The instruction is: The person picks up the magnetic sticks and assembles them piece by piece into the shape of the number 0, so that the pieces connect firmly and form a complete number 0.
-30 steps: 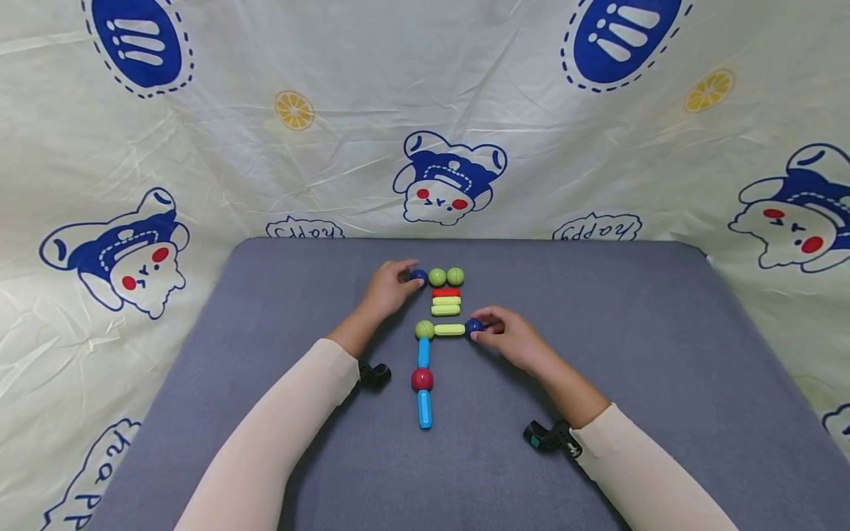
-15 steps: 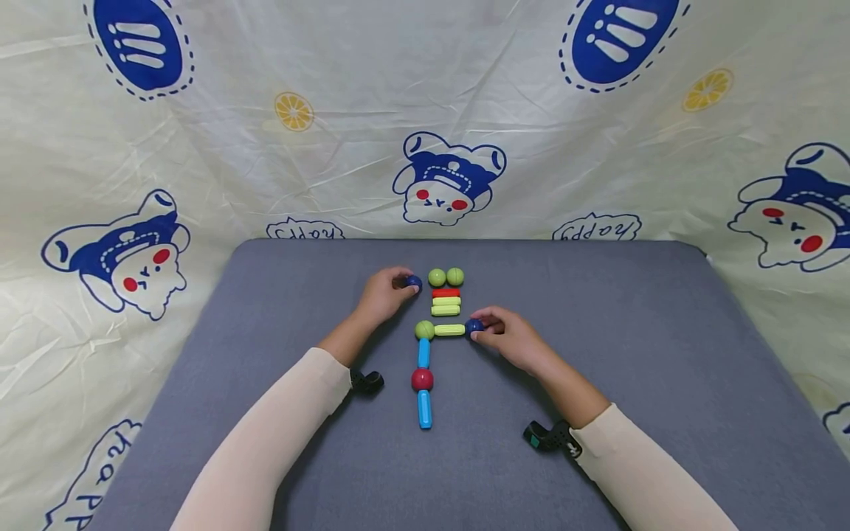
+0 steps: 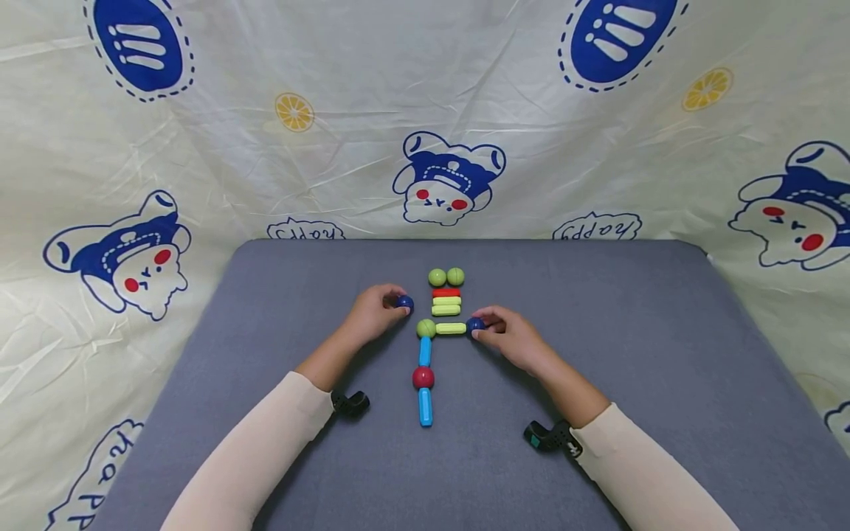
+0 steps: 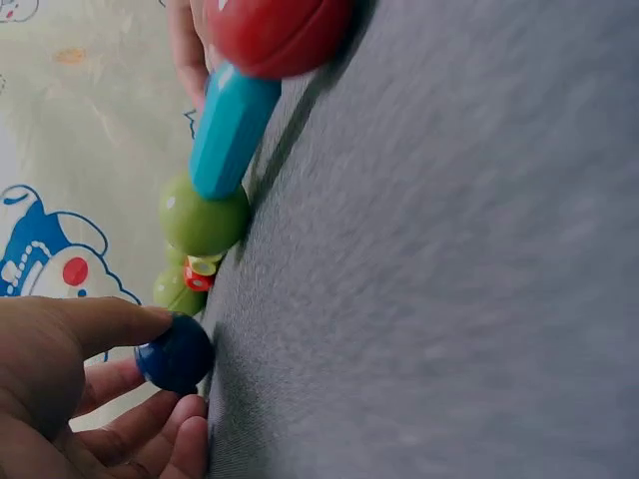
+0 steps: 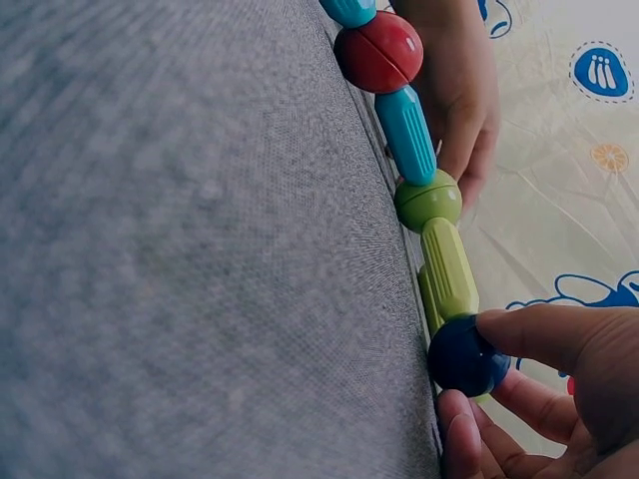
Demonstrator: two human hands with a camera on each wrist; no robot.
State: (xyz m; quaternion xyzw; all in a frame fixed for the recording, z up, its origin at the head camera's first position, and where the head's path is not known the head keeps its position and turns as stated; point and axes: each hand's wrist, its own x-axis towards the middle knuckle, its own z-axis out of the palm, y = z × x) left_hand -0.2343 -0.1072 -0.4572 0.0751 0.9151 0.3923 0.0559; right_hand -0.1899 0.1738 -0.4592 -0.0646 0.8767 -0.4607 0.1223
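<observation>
My left hand (image 3: 373,313) pinches a dark blue ball (image 3: 405,302) (image 4: 176,352) just left of the toy chain. My right hand (image 3: 508,336) pinches another dark blue ball (image 3: 474,325) (image 5: 467,356) at the right end of a yellow-green rod (image 3: 451,329) (image 5: 448,267). That rod joins a green ball (image 3: 426,328) (image 5: 428,200). From it a blue rod (image 3: 424,352), a red ball (image 3: 423,377) (image 5: 378,51) and a second blue rod (image 3: 425,407) run toward me.
Behind the chain lie two green balls (image 3: 446,277), a red rod (image 3: 446,292) and two yellow-green rods (image 3: 446,305). All sits on a grey mat (image 3: 631,332). A printed cream cloth (image 3: 425,133) hangs behind and around it.
My left hand has picked the dark blue ball from the back row and brought it toward me, close to the chain's green ball. The right hand has stayed put.
</observation>
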